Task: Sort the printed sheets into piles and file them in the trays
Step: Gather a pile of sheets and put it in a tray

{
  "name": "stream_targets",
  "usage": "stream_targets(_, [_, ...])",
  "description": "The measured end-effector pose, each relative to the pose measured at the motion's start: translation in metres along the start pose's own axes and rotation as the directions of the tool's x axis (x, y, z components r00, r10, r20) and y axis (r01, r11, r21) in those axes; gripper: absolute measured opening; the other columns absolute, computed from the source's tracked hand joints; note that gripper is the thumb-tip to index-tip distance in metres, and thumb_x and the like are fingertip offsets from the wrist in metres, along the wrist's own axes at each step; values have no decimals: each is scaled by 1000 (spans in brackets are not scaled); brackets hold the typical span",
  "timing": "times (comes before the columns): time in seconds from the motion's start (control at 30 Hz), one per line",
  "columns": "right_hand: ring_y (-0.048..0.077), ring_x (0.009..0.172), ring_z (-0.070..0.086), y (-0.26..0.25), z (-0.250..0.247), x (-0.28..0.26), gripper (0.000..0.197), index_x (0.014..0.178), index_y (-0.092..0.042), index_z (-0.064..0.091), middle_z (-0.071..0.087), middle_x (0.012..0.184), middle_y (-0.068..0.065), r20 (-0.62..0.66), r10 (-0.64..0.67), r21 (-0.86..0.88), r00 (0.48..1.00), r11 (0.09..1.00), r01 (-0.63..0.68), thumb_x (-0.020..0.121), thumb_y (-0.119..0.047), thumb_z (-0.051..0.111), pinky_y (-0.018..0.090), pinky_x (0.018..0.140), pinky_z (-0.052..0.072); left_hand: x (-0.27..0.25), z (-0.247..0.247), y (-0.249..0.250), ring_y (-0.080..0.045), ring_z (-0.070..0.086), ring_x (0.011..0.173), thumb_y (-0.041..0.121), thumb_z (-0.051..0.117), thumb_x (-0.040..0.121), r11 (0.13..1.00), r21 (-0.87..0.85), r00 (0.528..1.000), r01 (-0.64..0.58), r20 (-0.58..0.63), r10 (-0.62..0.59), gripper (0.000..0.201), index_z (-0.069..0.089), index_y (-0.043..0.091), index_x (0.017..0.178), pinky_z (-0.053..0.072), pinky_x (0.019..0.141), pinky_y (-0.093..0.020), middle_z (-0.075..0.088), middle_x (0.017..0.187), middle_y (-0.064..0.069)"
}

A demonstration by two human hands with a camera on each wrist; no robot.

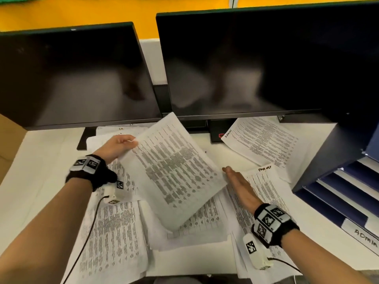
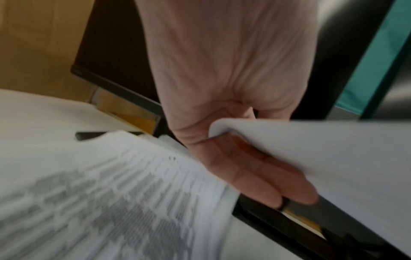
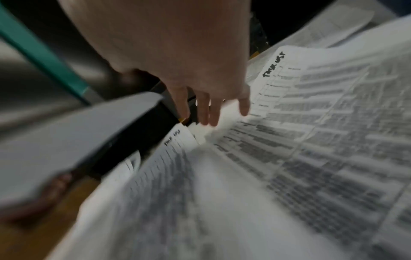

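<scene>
My left hand (image 1: 121, 145) pinches the corner of a printed sheet (image 1: 174, 171) and holds it lifted and tilted over the desk. In the left wrist view the fingers (image 2: 255, 179) lie under that sheet's (image 2: 333, 158) blank underside, with the thumb hidden above it. My right hand (image 1: 239, 182) is flat with straight fingers, hovering beside the lifted sheet's right edge over a pile marked by hand at the top (image 1: 262, 187). The right wrist view shows its fingers (image 3: 209, 109) spread above printed pages (image 3: 311, 132), holding nothing. Dark blue filing trays (image 1: 338, 191) stand at the right.
Two dark monitors (image 1: 71, 78) (image 1: 256, 64) stand at the back of the white desk (image 1: 30, 181). More printed sheets lie spread at the front left (image 1: 110, 238), centre (image 1: 203, 222) and under the right monitor (image 1: 262, 140). A tray label reads ADMIN (image 1: 367, 238).
</scene>
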State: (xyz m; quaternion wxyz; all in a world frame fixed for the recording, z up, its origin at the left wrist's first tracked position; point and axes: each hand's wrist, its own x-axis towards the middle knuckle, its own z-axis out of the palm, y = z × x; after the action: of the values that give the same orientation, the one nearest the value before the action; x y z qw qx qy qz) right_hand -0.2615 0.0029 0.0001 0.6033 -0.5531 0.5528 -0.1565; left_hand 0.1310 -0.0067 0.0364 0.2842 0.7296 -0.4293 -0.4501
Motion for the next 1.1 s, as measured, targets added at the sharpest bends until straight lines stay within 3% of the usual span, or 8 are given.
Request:
stream_targets(0.17, [31, 111, 59, 5, -6, 9, 65, 124, -12, 53, 62, 120, 17, 185, 69, 547, 980, 821, -161, 73, -49, 67, 47, 93, 47, -1, 65, 9, -23, 60, 82, 27, 56, 92, 997, -71, 1000, 15, -1, -15, 23, 62, 9, 106, 46, 74, -32, 67, 99, -9])
stream_targets(0.33, [32, 102, 63, 19, -22, 1, 44, 121, -8, 49, 65, 114, 16, 291, 169, 519, 942, 799, -304, 79, -7, 62, 46, 76, 56, 15, 117, 15, -26, 63, 87, 26, 56, 92, 991, -119, 997, 57, -37, -62, 30, 59, 6, 114, 52, 67, -30, 66, 109, -14])
stream_targets(0.5, [37, 78, 65, 28, -57, 7, 21, 108, -2, 52, 66, 96, 20, -55, 367, 635, 929, 730, -251, 88, -6, 56, 38, 48, 56, 19, 141, 18, -30, 62, 91, 17, 41, 96, 973, 224, 990, -55, -111, 81, 20, 60, 12, 102, 51, 77, -38, 65, 106, -16])
stream_targets(0.67, [25, 73, 53, 32, -106, 29, 24, 114, -2, 50, 51, 116, 19, -365, 500, 595, 785, 774, -217, 91, -8, 54, 27, 36, 51, 15, 135, -6, -27, 42, 115, 28, 63, 83, 589, 805, 994, -69, 6, 109, 51, 40, 17, 126, 42, 93, -43, 39, 125, -8])
stream_targets(0.8, [17, 68, 51, 28, -135, 47, 46, 137, 2, 32, 42, 137, 23, -488, 444, 550, 752, 825, -130, 92, 0, 45, 21, 44, 53, 14, 131, -20, -26, 44, 111, 37, 68, 79, 512, 852, 973, -111, -10, 228, 59, 37, 16, 125, 44, 93, -41, 38, 125, -9])
stream_targets(0.9, [19, 71, 54, 24, -139, 53, 45, 133, 5, 36, 54, 115, 16, -525, 437, 512, 730, 848, -139, 90, -1, 48, 29, 64, 53, 14, 131, -25, -26, 47, 112, 39, 66, 80, 503, 853, 975, -140, 31, 218, 60, 36, 16, 127, 42, 97, -43, 41, 125, -8])
stream_targets(1.03, [38, 116, 49, 8, -118, 50, 77, 138, -5, 27, 40, 138, 22, -674, 539, 374, 505, 839, -395, 77, -28, 68, 48, 96, 43, 16, 130, -22, -26, 45, 115, 41, 64, 81, 481, 863, 981, -155, 78, 176, 61, 35, 17, 129, 39, 99, -43, 43, 126, -8])
stream_targets(1.1, [41, 130, 31, -7, -93, 43, 84, 146, -11, 11, 19, 148, 22, -734, 438, 200, 519, 870, -451, 83, -26, 64, 50, 102, 34, 17, 129, -20, -25, 45, 114, 39, 65, 80, 477, 864, 979, -162, 82, 185, 58, 37, 18, 127, 38, 98, -42, 47, 124, -6])
